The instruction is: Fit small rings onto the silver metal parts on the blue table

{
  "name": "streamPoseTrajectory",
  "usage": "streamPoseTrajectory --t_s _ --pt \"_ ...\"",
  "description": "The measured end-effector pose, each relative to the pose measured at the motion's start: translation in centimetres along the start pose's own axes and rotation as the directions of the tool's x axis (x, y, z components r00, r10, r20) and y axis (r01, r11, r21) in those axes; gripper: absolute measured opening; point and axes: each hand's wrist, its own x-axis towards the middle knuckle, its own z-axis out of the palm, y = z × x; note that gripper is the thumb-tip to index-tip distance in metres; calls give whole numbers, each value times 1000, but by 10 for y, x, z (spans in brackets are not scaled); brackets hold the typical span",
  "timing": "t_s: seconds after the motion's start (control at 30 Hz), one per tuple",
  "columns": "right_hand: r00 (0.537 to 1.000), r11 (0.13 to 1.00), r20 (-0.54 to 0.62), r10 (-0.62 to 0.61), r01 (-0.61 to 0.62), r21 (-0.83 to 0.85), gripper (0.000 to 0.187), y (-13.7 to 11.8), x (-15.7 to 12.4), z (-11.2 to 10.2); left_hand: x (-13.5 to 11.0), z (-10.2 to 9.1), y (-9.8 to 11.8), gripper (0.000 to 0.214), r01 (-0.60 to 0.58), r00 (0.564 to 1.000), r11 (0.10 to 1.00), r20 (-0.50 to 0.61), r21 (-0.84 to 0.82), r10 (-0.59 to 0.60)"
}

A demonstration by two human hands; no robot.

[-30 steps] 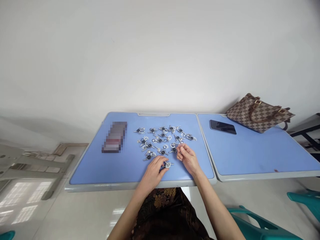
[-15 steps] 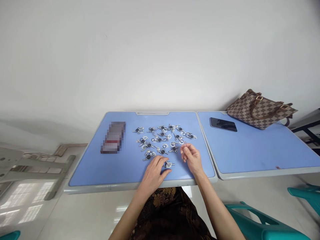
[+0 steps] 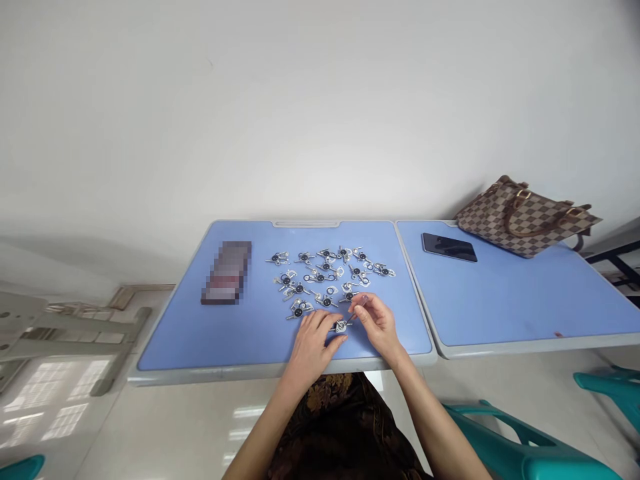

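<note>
A checkered handbag (image 3: 526,219) beside a black smartphone (image 3: 449,247).

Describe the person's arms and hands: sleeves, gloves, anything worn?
Both forearms are bare, with no sleeves in view. The left hand and right hand wear no gloves, and no watch, ring or bracelet can be made out. The only clothing in view is a dark garment with a gold-brown floral print.

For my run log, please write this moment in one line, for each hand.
left hand: at metal fitting | right hand: pinches small thin piece | nearby: other metal fittings on blue table
</note>
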Motion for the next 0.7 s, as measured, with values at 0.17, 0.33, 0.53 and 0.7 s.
streamPoseTrajectory --t_s 0.17,0.33,0.53,0.7 --pt "996 996 -51 -69 66 -65 13 2 -2 2 0 5 1 22 5 1000 997 -2 81 -5" --pt "995 989 -12 -103 101 -111 11 3 -2 3 2 5 1 16 -5 1000 997 0 81 5" --pt "985 963 43 -169 174 -204 10 1 -2 4 3 5 0 15 9 1000 997 0 71 -9" --pt "982 955 41 -187 191 -226 10 0 -3 4 3 5 0 15 9 1000 998 1 70 -9"
